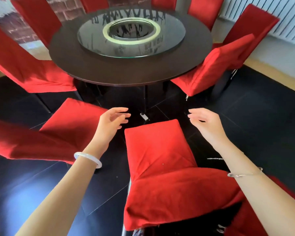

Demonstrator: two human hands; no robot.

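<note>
- The left grip [111,122] and right grip [205,124] are both empty. Their fingers are loosely spread and lightly bent, and neither touches anything.
- The chair [160,150] in its red cover stands straight ahead. Its seat points toward the round counter [126,74] and its back is nearest the camera.
- The far edge of the seat lies between the two grips and a little lower in the picture. The left grip hangs just off the seat's far left corner, and the right grip is further out from the far right corner.
- The step looks like a two-sided reach for the front of the seat, probably to straighten the cover or set the chair square to the counter.
- To do it well, bring both grips down onto the corners together and take cloth and seat edge at once, so the loose cover doesn't slide or bunch.
- Pull or push evenly on both sides, or the chair may swing toward the neighbouring chair [71,116], which stands close on the left.
- Watch the small white object [144,116] on the dark floor [245,116] just past the seat, because a chair leg could catch it.
</note>
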